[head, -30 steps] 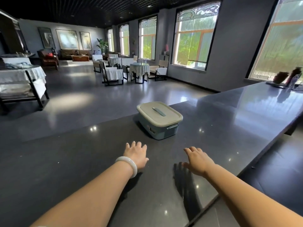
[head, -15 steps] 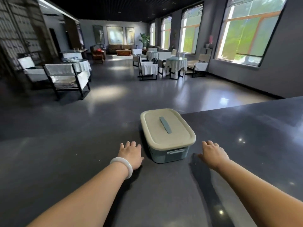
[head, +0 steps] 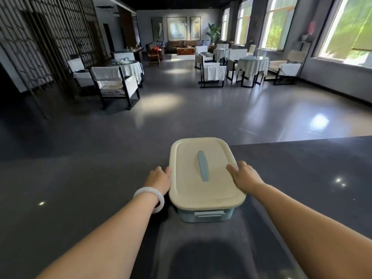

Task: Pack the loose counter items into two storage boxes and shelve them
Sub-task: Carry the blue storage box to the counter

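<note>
One storage box and one only, sitting square in front of the person on the dark worktop, close to its far edge. It had a pale blue body and a cream lid shut on top. The long axis ran straight away from the viewer, with one short end facing back at the camera. The single blue handle strip lay along that same line, down the middle of the lid. A single blue latch showed on the near end. Two hands were on it, one on each long side. The left hand clasped the left rim, thumb up at the lid's edge and fingers tucked out of sight below. The right hand gripped the right rim, with its thumb laid flat across the lid. There was one white bracelet on the left wrist. Beyond the worktop stretched a glossy grey floor, with cloth-covered tables and dark-framed chairs, too clustered to count surely. Three framed pictures hung on the far wall with one potted plant beside them. Four bright windows ran down the right and a lattice screen stood on the left.
</note>
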